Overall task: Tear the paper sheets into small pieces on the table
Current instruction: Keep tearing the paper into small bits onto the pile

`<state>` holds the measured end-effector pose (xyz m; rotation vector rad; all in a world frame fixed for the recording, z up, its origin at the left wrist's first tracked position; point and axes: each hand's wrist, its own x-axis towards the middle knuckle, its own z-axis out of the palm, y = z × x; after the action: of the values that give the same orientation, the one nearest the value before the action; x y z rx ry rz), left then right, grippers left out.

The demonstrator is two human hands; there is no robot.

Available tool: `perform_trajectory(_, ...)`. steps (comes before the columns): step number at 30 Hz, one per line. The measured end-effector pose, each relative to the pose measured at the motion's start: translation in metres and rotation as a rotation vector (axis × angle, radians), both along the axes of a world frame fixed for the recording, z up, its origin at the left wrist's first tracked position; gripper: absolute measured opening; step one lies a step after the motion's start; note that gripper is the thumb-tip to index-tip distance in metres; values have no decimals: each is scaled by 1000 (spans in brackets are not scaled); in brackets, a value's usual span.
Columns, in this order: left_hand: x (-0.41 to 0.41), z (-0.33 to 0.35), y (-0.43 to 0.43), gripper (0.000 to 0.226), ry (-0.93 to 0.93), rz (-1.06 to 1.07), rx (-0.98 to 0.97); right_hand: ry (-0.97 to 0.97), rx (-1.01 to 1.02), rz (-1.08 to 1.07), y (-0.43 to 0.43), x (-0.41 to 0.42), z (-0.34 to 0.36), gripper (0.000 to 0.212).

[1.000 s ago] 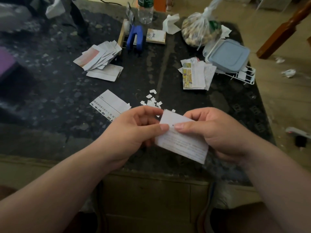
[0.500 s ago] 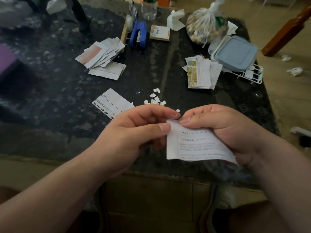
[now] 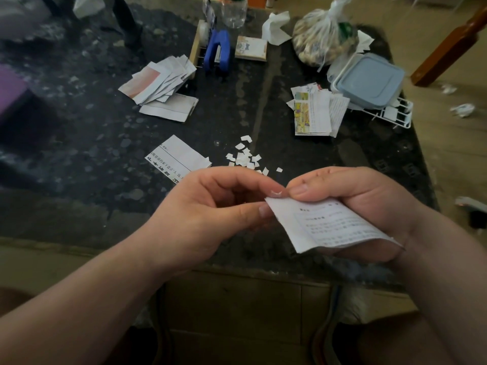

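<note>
Dim light. Dark speckled stone table (image 3: pixel 79 143) fills centre. Tan floor (image 3: pixel 448 154) at 3 o'clock; reddish-brown wooden post (image 3: pixel 453 43) slants at 2 o'clock. Olive cabinet front (image 3: pixel 232 306) at 6 o'clock.

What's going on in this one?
A person is tearing paper over a dark table. The right hand holds a printed sheet, and the left hand pinches its top corner between thumb and forefinger. A small pile of torn pieces lies on the table just beyond the hands, with a second sheet flat beside it. A left stack and a right stack of paper sit farther back.
</note>
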<state>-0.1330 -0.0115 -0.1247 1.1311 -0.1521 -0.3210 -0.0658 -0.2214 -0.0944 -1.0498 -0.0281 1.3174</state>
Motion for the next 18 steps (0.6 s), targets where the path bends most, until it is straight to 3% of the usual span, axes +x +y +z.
perform_trajectory(5, -1, 2, -3, 19, -28, 21, -14, 68, 89, 44, -2, 1, -5, 18)
perform_trajectory(12, -1, 3, -1, 17, -125, 93, 161, 267, 260, 98, -1, 4, -12, 25)
perform_trajectory(15, -1, 5, -2, 5, -115, 164, 238, 143, 66, 7, 0, -1, -13, 17)
perform_trajectory(18, 0, 4, -2, 9, -11, 287, 359, -108, -182, -241, 7, -2, -3, 20)
